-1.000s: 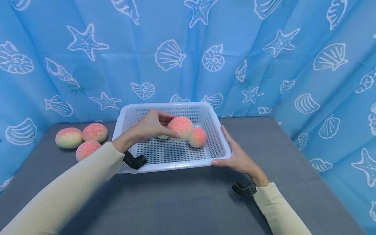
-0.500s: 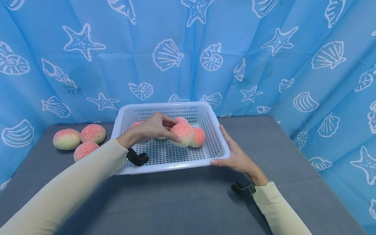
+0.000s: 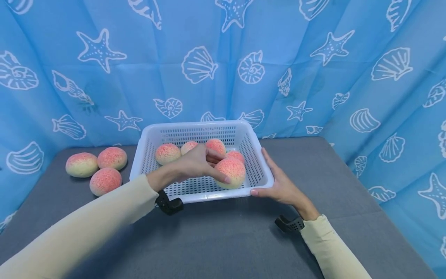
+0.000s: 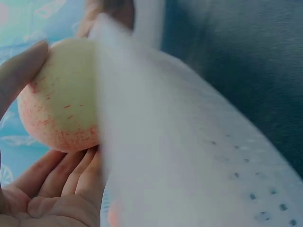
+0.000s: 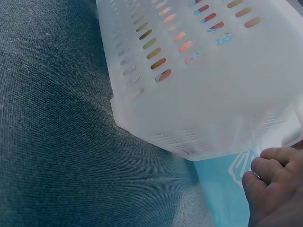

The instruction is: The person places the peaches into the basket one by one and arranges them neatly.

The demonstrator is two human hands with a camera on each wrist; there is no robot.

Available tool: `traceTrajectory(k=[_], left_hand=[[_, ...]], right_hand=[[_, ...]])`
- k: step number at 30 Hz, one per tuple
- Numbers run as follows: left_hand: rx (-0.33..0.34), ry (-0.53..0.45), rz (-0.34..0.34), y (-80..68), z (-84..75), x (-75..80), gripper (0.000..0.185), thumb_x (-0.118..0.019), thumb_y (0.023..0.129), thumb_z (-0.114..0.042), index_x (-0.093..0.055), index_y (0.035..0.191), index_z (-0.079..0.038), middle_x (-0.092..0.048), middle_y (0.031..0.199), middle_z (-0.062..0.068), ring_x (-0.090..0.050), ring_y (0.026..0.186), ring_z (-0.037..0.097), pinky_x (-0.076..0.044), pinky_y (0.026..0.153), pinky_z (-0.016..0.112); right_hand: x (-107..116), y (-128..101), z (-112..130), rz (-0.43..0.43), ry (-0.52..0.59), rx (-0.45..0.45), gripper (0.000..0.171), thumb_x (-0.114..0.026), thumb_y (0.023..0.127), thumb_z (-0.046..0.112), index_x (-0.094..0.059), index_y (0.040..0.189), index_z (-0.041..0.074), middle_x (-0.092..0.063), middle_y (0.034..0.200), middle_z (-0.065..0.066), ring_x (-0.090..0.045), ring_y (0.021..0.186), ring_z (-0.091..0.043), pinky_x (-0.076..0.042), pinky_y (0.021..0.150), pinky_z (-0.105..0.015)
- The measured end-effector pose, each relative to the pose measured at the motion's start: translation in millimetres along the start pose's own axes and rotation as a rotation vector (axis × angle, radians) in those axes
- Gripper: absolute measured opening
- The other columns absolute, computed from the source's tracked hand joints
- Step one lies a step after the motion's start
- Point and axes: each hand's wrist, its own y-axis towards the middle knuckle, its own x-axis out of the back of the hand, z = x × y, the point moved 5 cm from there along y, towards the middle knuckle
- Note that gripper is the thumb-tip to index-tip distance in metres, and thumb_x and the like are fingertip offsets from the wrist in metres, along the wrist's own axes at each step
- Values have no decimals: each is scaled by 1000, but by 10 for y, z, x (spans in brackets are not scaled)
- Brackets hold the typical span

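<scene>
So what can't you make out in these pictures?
Head view: the held peach covers most of the peach behind it.
Head view: the left hand hides the lower part of the back middle peach.
Left wrist view: the blurred basket hides one side of the held peach.
Right wrist view: the edge cuts off the rest of the right hand.

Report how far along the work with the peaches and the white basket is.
Looks done, if loading is the aim: four peaches lie in the white basket. In hand: the left hand holds a fifth peach at the basket, while the right hand grips the basket's near right corner. Left: three peaches on the grey table.
</scene>
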Motion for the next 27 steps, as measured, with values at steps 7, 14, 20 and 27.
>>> traceTrajectory(k=[7, 14, 20, 27], left_hand=[[61, -2, -71, 4, 233, -58, 69, -94, 72, -22, -64, 131, -4, -68, 122, 6, -64, 110, 22, -52, 96, 41], [76, 11, -74, 36, 323, -109, 63, -93, 74, -20, -67, 129, -4, -66, 126, 7, -62, 109, 22, -50, 97, 41], [107, 8, -34, 74, 355, -156, 62, -90, 77, -10, -65, 133, -3, -65, 128, 7, -63, 112, 20, -49, 100, 40], [149, 64, 33, 82, 368, -186, 60, -83, 83, -5, -60, 139, -1, -66, 126, 7, -63, 112, 18, -48, 101, 38]], right_hand=[[4, 6, -2, -6, -15, -8, 128, -87, 76, 2, 4, 165, 20, -24, 161, -26, -54, 120, -56, -58, 82, -43], [0, 14, 19, -6, -11, -1, 127, -87, 76, 4, 3, 165, 22, -23, 162, -26, -53, 120, -56, -58, 81, -43], [-6, 19, 25, -3, -16, -9, 127, -87, 77, 4, 4, 165, 21, -22, 162, -25, -52, 122, -56, -58, 82, -43], [0, 8, 23, -12, -25, -15, 127, -86, 77, 4, 3, 165, 25, -22, 162, -25, -52, 123, -55, -58, 83, -44]])
